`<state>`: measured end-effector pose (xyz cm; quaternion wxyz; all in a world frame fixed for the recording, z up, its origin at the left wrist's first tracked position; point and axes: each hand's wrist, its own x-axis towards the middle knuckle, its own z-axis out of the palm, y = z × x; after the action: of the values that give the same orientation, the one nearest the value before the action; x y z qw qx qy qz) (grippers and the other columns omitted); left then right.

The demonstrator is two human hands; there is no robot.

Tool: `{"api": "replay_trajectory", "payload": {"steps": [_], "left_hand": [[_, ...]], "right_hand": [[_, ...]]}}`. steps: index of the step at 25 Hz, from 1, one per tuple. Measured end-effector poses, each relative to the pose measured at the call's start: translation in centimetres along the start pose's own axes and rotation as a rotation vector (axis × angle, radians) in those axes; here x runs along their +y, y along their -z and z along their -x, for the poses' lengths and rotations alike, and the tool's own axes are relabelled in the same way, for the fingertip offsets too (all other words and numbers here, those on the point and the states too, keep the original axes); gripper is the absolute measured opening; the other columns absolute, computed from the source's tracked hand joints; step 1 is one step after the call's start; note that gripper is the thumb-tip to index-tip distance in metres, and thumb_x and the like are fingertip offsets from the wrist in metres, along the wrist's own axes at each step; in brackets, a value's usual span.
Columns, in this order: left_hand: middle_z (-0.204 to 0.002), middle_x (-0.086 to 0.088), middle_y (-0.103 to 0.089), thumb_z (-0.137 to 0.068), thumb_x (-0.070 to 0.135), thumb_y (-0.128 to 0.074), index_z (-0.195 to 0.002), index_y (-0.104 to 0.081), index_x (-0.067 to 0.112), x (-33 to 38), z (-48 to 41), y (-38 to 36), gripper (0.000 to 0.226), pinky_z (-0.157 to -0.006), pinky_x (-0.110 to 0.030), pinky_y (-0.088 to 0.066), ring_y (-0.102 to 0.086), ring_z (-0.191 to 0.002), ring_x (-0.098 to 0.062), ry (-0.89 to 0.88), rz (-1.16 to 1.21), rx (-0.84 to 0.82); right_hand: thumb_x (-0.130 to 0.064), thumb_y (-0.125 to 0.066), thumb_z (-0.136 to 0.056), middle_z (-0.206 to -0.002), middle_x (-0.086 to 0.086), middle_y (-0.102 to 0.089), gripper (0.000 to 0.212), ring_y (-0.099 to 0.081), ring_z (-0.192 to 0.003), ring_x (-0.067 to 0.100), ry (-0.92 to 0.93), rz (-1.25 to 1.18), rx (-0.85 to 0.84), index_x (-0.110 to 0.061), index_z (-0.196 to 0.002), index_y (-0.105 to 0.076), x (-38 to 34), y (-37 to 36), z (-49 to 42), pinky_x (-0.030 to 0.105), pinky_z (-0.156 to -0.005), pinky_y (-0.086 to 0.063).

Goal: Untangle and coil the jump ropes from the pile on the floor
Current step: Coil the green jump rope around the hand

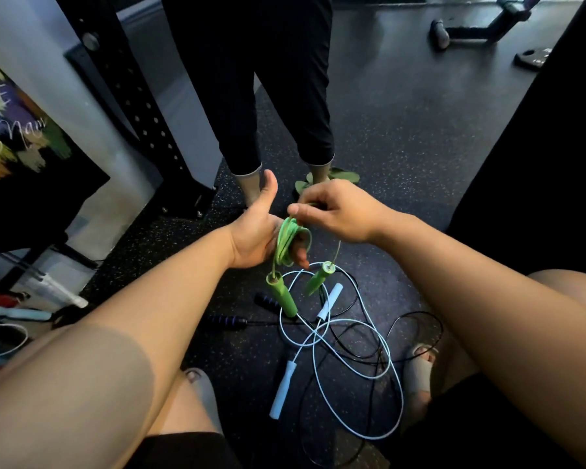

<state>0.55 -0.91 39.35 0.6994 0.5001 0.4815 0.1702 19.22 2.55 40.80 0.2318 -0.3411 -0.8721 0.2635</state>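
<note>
Green rope coiled over the left hand

The left hand (256, 236) stands thumb up, its fingers threaded through loops of the green jump rope (286, 243), so the coil hangs on it. The right hand (335, 211) pinches the top of those loops between thumb and fingertips. Two green handles (282, 294) dangle just under the hands. Below, on the dark speckled floor (403, 130), a light blue rope (352, 363) and a black rope (416, 321) lie tangled together between the person's feet, while another person's legs (278, 96) stand just beyond
</note>
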Motion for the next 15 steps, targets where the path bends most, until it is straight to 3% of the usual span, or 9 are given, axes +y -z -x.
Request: {"api": "replay_trajectory", "payload": {"steps": [2, 5, 7, 9, 12, 15], "left_hand": [[-0.067, -0.018, -0.062, -0.063, 0.096, 0.011, -0.077, -0.065, -0.006, 0.9, 0.6, -0.2, 0.128, -0.079, -0.036, -0.054, -0.064, -0.070, -0.033, -0.007, 0.040, -0.095], [-0.059, -0.011, -0.059, -0.061, 0.097, 0.013, -0.081, -0.057, 0.001, 2.0, 1.4, -0.3, 0.121, -0.084, -0.039, -0.046, -0.059, -0.066, -0.029, -0.061, 0.124, -0.173], [-0.056, -0.009, -0.056, -0.059, 0.098, 0.015, -0.081, -0.055, 0.003, 2.3, 1.7, -0.3, 0.120, -0.089, -0.042, -0.040, -0.057, -0.063, -0.027, -0.101, 0.169, -0.182], [-0.053, -0.008, -0.053, -0.060, 0.099, 0.016, -0.079, -0.055, 0.003, 2.4, 2.0, -0.2, 0.120, -0.094, -0.042, -0.039, -0.055, -0.060, -0.027, -0.146, 0.244, -0.131], [-0.054, -0.005, -0.049, -0.058, 0.102, 0.010, -0.078, -0.054, 0.006, 2.7, 2.4, 0.6, 0.117, -0.110, -0.042, -0.034, -0.051, -0.059, -0.026, -0.258, 0.389, -0.046], [-0.060, -0.003, -0.050, -0.057, 0.105, -0.003, -0.081, -0.055, 0.008, 3.3, 2.8, 1.7, 0.112, -0.108, -0.039, -0.037, -0.049, -0.066, -0.025, -0.395, 0.573, 0.023]], "right_hand": [[-0.051, -0.065, -0.090, -0.062, -0.005, -0.057, 0.033, -0.048, -0.059, 0.006, -0.060, -0.113, 0.057, -0.024, -0.071, -0.063, 1.2, 0.0, 0.0, 0.031, -0.058, -0.041], [-0.048, -0.067, -0.088, -0.061, 0.000, -0.046, 0.045, -0.040, -0.057, 0.008, -0.134, -0.272, 0.130, -0.010, -0.068, -0.055, 2.6, -1.0, 0.1, 0.030, -0.055, -0.034], [-0.049, -0.059, -0.093, -0.061, -0.003, -0.041, 0.053, -0.036, -0.056, 0.007, -0.177, -0.323, 0.142, -0.002, -0.069, -0.050, 3.1, -2.1, 0.3, 0.029, -0.054, -0.032], [-0.062, -0.047, -0.091, -0.064, 0.001, -0.041, 0.066, -0.039, -0.059, 0.011, -0.240, -0.352, 0.140, 0.002, -0.076, -0.052, 3.5, -3.3, 0.6, 0.031, -0.057, -0.037], [-0.068, -0.043, -0.088, -0.065, 0.003, -0.045, 0.061, -0.043, -0.061, 0.017, -0.348, -0.437, 0.125, -0.011, -0.072, -0.057, 3.7, -5.2, 1.2, 0.037, -0.060, -0.043], [-0.047, -0.045, -0.101, -0.062, 0.006, -0.053, 0.043, -0.049, -0.057, 0.019, -0.372, -0.471, 0.035, -0.026, -0.066, -0.059, 2.9, -7.0, 1.7, 0.038, -0.058, -0.044]]}}
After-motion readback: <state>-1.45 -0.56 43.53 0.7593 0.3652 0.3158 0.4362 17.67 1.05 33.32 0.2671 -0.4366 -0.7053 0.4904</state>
